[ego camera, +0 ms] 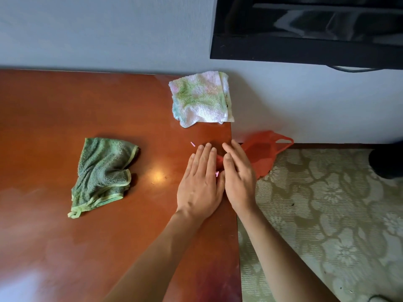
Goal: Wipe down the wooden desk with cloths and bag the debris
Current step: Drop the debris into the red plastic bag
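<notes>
The wooden desk [65,236] fills the near and left part of the view, its right edge meeting a patterned carpet [327,225]. Near that right edge, both hands are laid side by side, palms down. The left hand [199,184] is held flat on the desk top with its fingers straight and together; nothing is gripped by it. The right hand [238,177] is likewise stretched out with straight fingers, placed at the very edge of the desk, and nothing is seen to be held in it. A small pink scrap [217,173] is seen between the two hands, and another pink scrap [192,144] lies on the wood just beyond the left fingertips. A red plastic bag [263,153] is seen past the right hand, hanging off the desk edge over the carpet. To the left, well apart from the hands, a crumpled green cloth [102,173] is lying on the desk. Farther back, a folded white-and-green cloth [201,99] is resting at the far right corner, against the wall [109,29]. A black screen [305,29] is mounted above.
</notes>
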